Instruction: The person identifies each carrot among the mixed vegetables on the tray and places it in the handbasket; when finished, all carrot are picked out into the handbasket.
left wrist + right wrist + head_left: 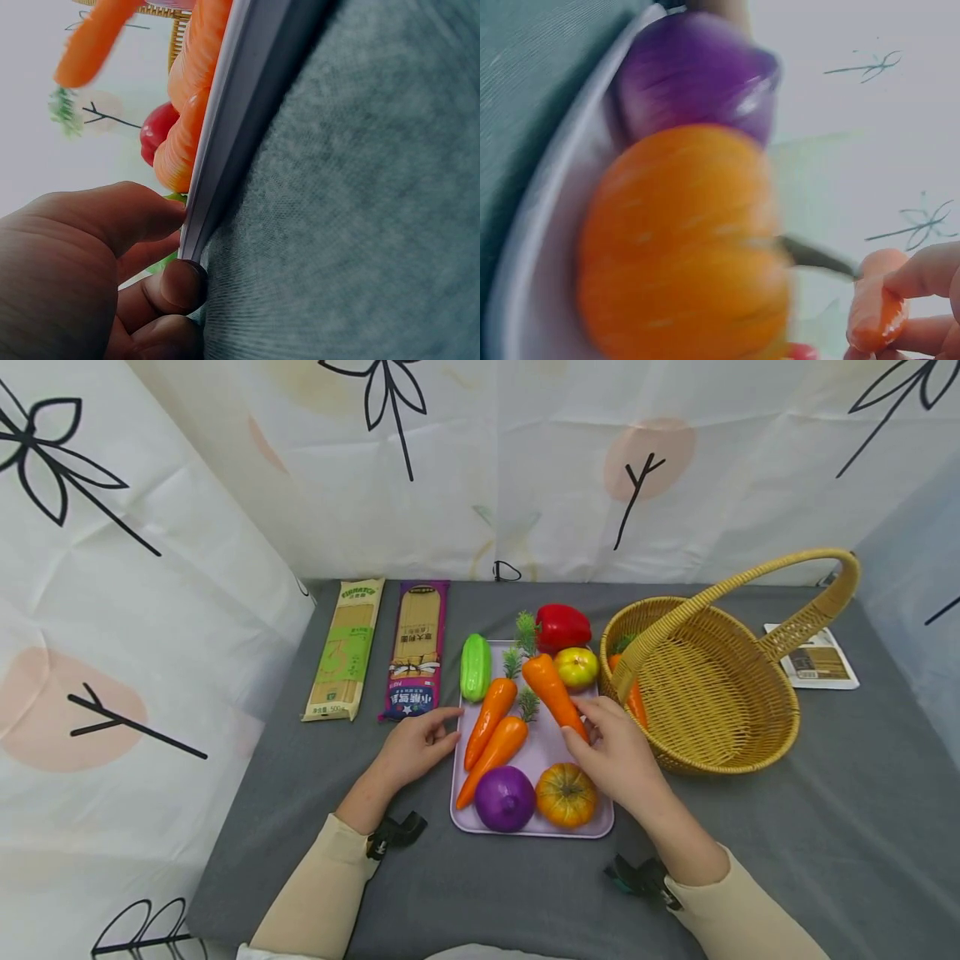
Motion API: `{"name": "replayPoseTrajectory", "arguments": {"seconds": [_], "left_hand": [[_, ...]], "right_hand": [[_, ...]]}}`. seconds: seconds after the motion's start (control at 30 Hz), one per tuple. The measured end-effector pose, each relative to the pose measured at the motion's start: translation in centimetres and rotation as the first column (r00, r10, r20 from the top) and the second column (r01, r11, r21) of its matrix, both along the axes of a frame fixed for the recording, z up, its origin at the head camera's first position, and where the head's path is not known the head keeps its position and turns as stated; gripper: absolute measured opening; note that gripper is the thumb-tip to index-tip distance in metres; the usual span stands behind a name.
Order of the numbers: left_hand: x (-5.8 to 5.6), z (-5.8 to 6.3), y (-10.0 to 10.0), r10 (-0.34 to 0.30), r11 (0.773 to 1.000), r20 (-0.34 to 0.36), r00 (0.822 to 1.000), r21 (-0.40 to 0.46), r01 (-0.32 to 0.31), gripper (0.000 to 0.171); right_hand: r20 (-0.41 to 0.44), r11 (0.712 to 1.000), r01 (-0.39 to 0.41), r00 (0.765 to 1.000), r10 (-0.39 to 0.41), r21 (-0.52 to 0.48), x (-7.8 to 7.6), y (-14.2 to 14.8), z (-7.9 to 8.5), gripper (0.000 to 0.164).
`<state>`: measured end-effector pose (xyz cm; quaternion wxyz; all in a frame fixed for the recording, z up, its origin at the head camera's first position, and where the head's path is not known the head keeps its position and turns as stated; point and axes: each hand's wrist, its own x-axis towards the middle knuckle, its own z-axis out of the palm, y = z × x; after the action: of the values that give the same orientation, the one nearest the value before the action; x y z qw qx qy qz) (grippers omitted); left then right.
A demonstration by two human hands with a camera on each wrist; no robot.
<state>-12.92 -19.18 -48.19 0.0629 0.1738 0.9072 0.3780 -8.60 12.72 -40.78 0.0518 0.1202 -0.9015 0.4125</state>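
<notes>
My right hand [618, 756] pinches an orange carrot [551, 685] near its narrow end, its green top pointing away; in the right wrist view the carrot [876, 300] shows between thumb and fingers. The left wrist view has it raised above the other carrots. At the left rim of the lilac tray [543, 750] is my left hand [420, 745], thumb and fingers holding the edge [214, 150]. On the tray lie two more carrots [491, 710], a purple onion [505, 799], a small orange pumpkin [567, 795] and a green cucumber-like vegetable [476, 668].
A yellow pepper-like vegetable [577, 668] and a red bell pepper [564, 627] sit at the tray's far right. Right of it stands a wicker basket [705, 693] with a carrot [637, 703] inside. Two noodle packs [345, 652] lie left; a white packet [821, 662] lies behind the basket.
</notes>
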Motion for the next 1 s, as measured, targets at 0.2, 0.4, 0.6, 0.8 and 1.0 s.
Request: {"name": "replayPoseTrajectory", "arguments": {"seconds": [0.2, 0.4, 0.6, 0.8, 1.0], "left_hand": [[0.0, 0.0, 0.0, -0.001, 1.0, -0.004, 1.0, 0.001, 0.001, 0.038], [-0.1, -0.2, -0.1, -0.003, 1.0, -0.011, 1.0, 0.003, 0.003, 0.037], [0.0, -0.1, 0.0, 0.001, 1.0, -0.005, 1.0, -0.006, -0.001, 0.037], [0.0, 0.1, 0.0, 0.005, 1.0, 0.007, 1.0, -0.014, -0.005, 0.037], [0.0, 0.1, 0.0, 0.003, 1.0, 0.01, 1.0, -0.014, -0.003, 0.038]], "right_hand": [[-0.089, 0.994, 0.038, 0.995, -0.047, -0.102, 1.3, 0.6, 2.4, 0.037], [-0.166, 0.972, 0.085, 0.978, -0.123, -0.219, 2.3, 1.6, 4.5, 0.036], [-0.202, 0.941, 0.147, 0.956, -0.214, -0.304, 3.1, 2.8, 6.5, 0.036], [-0.232, 0.895, 0.184, 0.927, -0.295, -0.406, 3.6, 4.2, 7.8, 0.037], [-0.237, 0.879, 0.278, 0.892, -0.386, -0.386, 4.2, 5.8, 8.8, 0.036]]}}
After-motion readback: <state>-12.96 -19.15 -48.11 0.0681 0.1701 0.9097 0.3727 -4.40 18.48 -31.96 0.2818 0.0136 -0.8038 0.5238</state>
